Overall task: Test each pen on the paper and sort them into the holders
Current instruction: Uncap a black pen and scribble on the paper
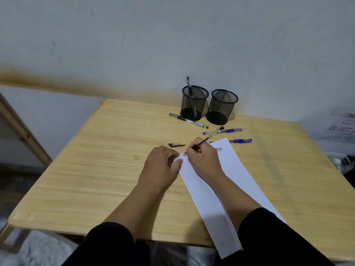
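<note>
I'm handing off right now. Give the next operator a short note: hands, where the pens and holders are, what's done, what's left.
Right hand grips a black pen, tip on the paper. Left hand pins the paper's corner.
Its cap lies on the table.
Done: one pen stands in the left holder; right holder looks empty.
Left: finish this test, cap and sort it, then the loose black pen and two blue pens.

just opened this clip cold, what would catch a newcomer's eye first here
The right hand writing with a black pen at the far end of a white paper, mid-table, while the left hand steadies the paper's edge. Behind stand two black mesh holders, the left holder with one pen, the right holder apparently empty.
</note>
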